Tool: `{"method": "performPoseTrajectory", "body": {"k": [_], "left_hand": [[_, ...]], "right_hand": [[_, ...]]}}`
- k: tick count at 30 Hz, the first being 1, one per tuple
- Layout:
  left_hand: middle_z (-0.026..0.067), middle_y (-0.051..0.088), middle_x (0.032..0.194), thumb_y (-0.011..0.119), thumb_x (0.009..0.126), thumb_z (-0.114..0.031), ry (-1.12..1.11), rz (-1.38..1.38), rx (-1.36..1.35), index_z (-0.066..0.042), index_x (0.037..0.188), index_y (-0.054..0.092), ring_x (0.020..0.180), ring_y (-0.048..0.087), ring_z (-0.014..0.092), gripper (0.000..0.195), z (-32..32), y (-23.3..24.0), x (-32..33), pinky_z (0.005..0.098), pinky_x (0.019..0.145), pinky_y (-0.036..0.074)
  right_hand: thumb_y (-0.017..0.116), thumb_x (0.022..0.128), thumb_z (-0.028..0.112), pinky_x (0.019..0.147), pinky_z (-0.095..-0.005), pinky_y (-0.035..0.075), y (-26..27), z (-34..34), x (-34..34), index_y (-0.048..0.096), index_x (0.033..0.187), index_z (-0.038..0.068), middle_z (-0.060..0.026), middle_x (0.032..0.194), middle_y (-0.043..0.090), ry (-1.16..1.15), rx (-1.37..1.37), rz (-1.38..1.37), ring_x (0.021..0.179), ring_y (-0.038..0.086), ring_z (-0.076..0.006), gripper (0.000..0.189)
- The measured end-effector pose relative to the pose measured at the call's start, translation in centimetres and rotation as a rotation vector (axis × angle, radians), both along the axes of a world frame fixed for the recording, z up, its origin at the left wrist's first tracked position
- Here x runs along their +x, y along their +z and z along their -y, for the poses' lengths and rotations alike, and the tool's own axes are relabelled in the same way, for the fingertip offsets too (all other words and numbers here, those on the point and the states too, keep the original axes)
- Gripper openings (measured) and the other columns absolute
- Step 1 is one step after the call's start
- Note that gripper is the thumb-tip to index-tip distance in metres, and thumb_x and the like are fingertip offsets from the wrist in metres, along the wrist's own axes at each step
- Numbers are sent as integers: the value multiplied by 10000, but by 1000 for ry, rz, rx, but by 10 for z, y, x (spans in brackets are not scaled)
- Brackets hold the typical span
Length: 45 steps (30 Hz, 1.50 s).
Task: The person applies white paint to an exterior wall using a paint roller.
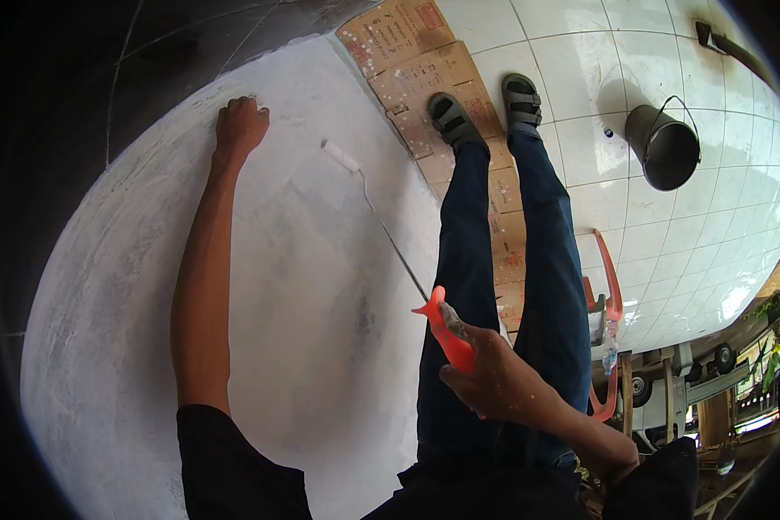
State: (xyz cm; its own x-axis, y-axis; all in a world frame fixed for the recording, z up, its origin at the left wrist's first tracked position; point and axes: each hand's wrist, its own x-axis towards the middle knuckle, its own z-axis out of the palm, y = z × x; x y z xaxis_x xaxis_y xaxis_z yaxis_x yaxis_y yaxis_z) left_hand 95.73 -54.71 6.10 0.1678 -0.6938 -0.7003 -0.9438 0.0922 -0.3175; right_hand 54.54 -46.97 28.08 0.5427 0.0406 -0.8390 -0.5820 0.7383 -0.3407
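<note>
My right hand [500,377] grips the orange plastic handle [452,338] of a small paint roller. From it a thin metal rod [390,234] runs to a white roller sleeve [340,156] at the white, patchily coated wall [299,273]; whether the sleeve touches is unclear. Pale smears mark my right thumb. My left arm reaches far forward along the wall. At its end my left hand [242,127] is curled near the border with a dark tiled surface [169,71]. Its fingertips face away, and I cannot tell whether anything is in them.
Flattened cardboard [422,78] spotted with white lies along the wall's foot, partly under my sandals [458,120]. A dark bucket [663,146] stands on pale floor tiles [578,71]. To the right are an orange plastic chair [611,286], a clear bottle [610,348] and a parked vehicle [656,396].
</note>
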Motion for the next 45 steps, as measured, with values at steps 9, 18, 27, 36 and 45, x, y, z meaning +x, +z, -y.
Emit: {"method": "performPoseTrajectory", "body": {"k": [9, 18, 27, 36, 45], "left_hand": [[196, 622, 1006, 546, 844, -258, 18, 10, -4, 25, 956, 614, 997, 567, 323, 312, 1, 6, -15, 424, 877, 428], [187, 623, 999, 539, 848, -268, 3, -16, -28, 22, 951, 612, 995, 565, 322, 316, -5, 1, -17, 424, 870, 431], [187, 629, 968, 547, 842, -263, -50, -12, -9, 23, 937, 611, 962, 579, 332, 308, -12, -11, -20, 428, 852, 441], [188, 630, 963, 556, 830, -253, -76, -7, -43, 19, 920, 615, 951, 582, 330, 293, -26, -9, 0, 427, 841, 444], [203, 607, 977, 570, 833, -246, -92, -41, -35, 34, 966, 601, 948, 565, 344, 311, -19, -8, -4, 421, 858, 427]], "right_hand": [[542, 743, 65, 627, -416, 493, -89, -40, 50, 408, 1147, -172, -314, 788, 532, -150, -283, 27, 666, 604, -413, 487], [562, 774, 44, 662, -428, 493, 34, -2, -22, 359, 1225, -178, -305, 701, 583, -74, 135, 40, 692, 625, -436, 542], [547, 749, 91, 607, -398, 529, -192, -25, 72, 401, 1026, -162, -293, 785, 596, -115, 13, -108, 680, 655, -363, 402], [581, 769, 88, 562, -359, 518, -66, -56, 21, 361, 1170, -205, -240, 712, 587, -92, -155, -37, 620, 652, -322, 543], [600, 763, 114, 592, -367, 521, -141, -70, 33, 366, 1157, -195, -310, 884, 583, -84, -20, -145, 655, 653, -317, 553]]}}
